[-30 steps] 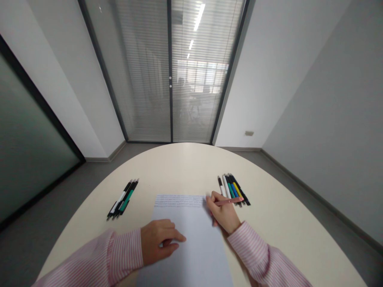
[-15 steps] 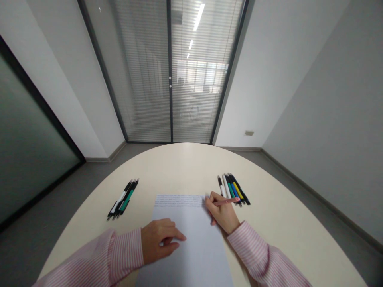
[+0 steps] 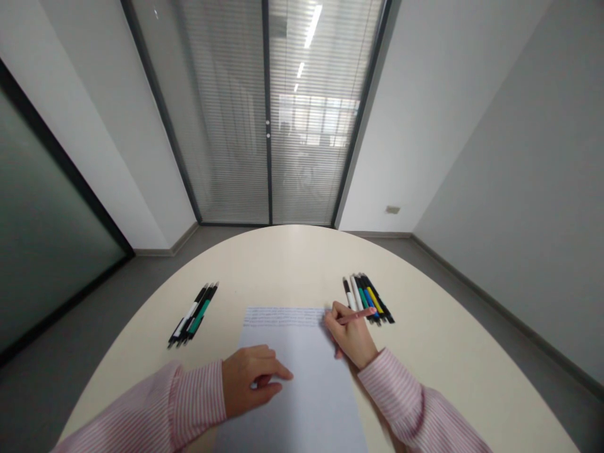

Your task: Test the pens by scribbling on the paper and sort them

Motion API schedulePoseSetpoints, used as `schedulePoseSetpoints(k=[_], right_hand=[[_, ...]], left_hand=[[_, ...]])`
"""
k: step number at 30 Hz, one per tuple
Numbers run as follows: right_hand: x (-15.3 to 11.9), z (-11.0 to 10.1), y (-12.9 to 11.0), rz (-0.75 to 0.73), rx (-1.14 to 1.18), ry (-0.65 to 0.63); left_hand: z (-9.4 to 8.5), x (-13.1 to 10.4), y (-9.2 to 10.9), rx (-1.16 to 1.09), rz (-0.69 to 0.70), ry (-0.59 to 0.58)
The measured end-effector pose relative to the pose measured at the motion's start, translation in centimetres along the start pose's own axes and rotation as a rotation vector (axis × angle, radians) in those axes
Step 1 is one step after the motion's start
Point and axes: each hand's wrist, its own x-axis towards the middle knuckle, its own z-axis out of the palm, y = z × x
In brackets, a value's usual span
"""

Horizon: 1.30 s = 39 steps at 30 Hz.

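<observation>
Evidently for control, the right hand (image 3: 352, 335) has its fingers clamped around a pink pen (image 3: 357, 316) near the right end of the written lines (image 3: 283, 316) atop the paper (image 3: 311, 402). The left hand (image 3: 252, 380), thumb and index finger apart, rests there, presumably steadying it. The left bundle (image 3: 194, 316) and right bundle (image 3: 369, 297), 2 pen groups, lie aside, likely leaving writing room.

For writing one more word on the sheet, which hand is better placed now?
Probably the right hand: it grips the pink pen near the right end of the written lines. The left hand holds no pen and lies lower, over the sheet.
</observation>
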Motion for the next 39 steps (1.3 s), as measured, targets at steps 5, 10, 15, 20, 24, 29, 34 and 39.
schedulePoseSetpoints(k=[5,10,15,20,24,29,34,39], right_hand=[[-0.1,-0.1,-0.1,-0.007,-0.003,0.015],[0.0,-0.1,-0.1,-0.012,0.009,0.031],[0.0,0.0,-0.1,-0.019,0.081,0.07],[-0.5,-0.6,-1.1,0.027,0.241,0.141],[-1.0,-1.1,-2.7,0.06,0.386,0.156],[-2.1,-1.0,-4.6,0.087,0.735,0.111],[-3.1,-1.1,-4.9,0.118,0.981,-0.001],[-3.3,-1.6,-5.0,0.26,1.387,-0.212]], left_hand=[[0.0,0.0,0.0,-0.009,-0.008,-0.003],[0.0,-0.1,0.0,-0.008,-0.01,-0.003],[0.0,-0.1,-0.1,-0.008,0.003,0.004],[-0.1,-0.2,0.0,-0.012,0.018,0.006],[-0.4,-0.3,0.2,0.001,0.029,0.009],[-0.5,-0.5,0.3,-0.005,0.039,0.022],[-0.5,-0.6,0.2,0.003,0.034,0.02],[-0.5,-0.6,0.3,-0.005,0.044,0.013]])
